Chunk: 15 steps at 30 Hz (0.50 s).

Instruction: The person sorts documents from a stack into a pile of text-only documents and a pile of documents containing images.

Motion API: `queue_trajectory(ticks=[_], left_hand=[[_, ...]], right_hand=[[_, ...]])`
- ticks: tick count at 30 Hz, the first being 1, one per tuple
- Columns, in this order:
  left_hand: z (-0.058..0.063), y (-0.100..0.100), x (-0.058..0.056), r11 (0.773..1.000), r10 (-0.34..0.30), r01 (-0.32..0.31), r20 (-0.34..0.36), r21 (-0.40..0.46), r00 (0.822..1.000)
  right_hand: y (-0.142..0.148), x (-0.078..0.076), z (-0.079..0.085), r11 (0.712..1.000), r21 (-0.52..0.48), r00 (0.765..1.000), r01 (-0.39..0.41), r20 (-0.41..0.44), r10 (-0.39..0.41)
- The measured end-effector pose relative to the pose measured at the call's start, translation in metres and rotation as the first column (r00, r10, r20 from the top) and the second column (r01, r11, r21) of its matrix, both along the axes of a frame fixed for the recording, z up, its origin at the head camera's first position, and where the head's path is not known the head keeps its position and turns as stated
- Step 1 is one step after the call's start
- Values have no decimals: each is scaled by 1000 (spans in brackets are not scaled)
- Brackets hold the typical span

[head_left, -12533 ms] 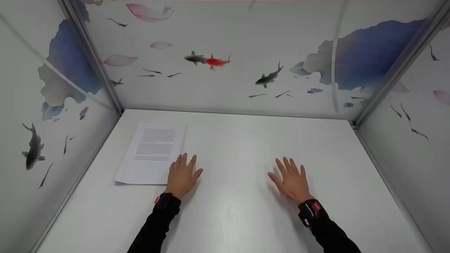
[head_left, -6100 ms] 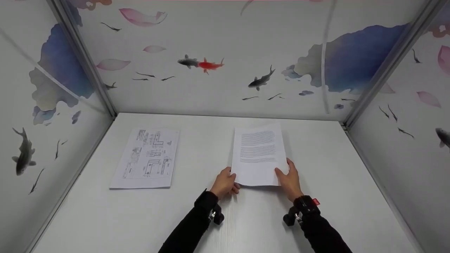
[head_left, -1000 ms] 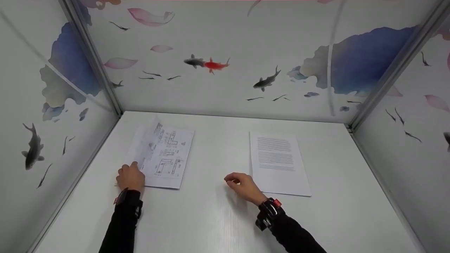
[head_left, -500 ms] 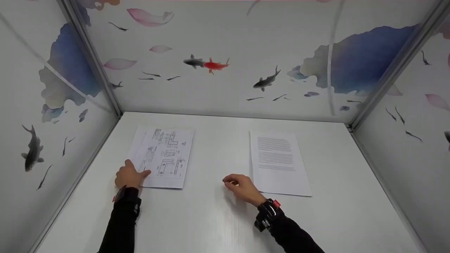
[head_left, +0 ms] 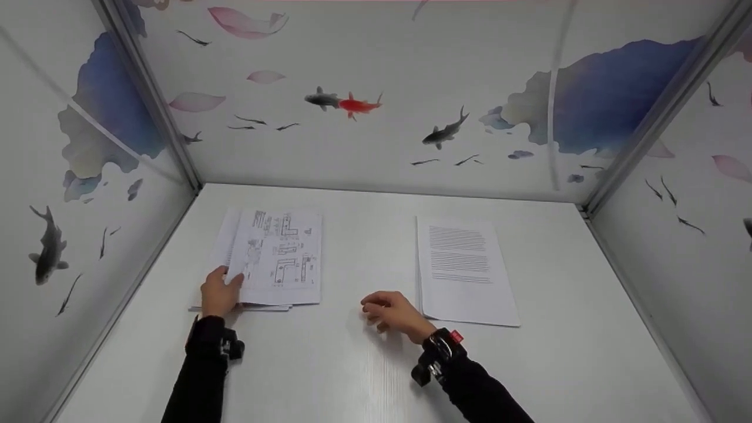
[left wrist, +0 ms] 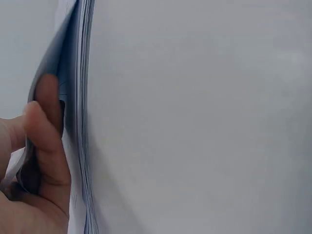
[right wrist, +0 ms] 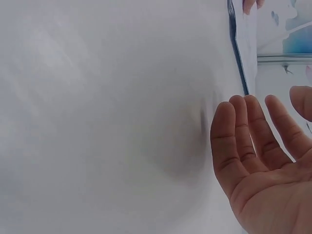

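Note:
At the left of the table my left hand pinches the left edge of printed sheets with technical drawings, thumb above and fingers underneath. In the left wrist view, those sheets bow up around the fingers. More paper, the lower stack, shows beneath them along the left and front. My right hand holds nothing. It hovers low over the table between the two paper piles, palm inward, fingers loosely bent and parted in the right wrist view. To its right lies a stack of text pages.
The white table is enclosed by a back wall and side walls printed with fish, petals and blue shapes. Metal posts stand at the back corners. Both wrists wear black camera bands.
Text pages, first at left and later held in both hands, now lie at right. Over the last second my left hand has gripped the drawing sheets and shifted them off the lower stack.

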<state>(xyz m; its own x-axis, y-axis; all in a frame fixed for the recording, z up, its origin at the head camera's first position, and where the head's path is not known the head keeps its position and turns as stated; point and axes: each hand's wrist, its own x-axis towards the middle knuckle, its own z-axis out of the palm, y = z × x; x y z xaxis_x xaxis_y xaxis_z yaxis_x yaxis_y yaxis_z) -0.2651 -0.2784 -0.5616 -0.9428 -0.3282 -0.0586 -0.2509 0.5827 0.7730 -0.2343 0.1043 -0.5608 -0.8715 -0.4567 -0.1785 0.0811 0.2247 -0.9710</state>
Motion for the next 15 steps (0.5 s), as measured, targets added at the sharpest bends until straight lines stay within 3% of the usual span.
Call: queue_trajectory(ticks=[4,7,11,15], left_hand=[[-1,9,1,992,25,-16,-70,129,997],[3,21,0,968,33,-2,-123,250,992],[11,42,-4,904,14,49,-144,425,989],[20,65,-6,832,-17,86,-129,548,991]], right_hand=[[-2,0,0,1000,-3,1000,7,29,-7],[-3,0,1,1000,-11,997,29,66,-28],[-6,-3,5,994,-58,988,91,134,-82],[-8,-11,6,978,-115,969,174,197,-149]])
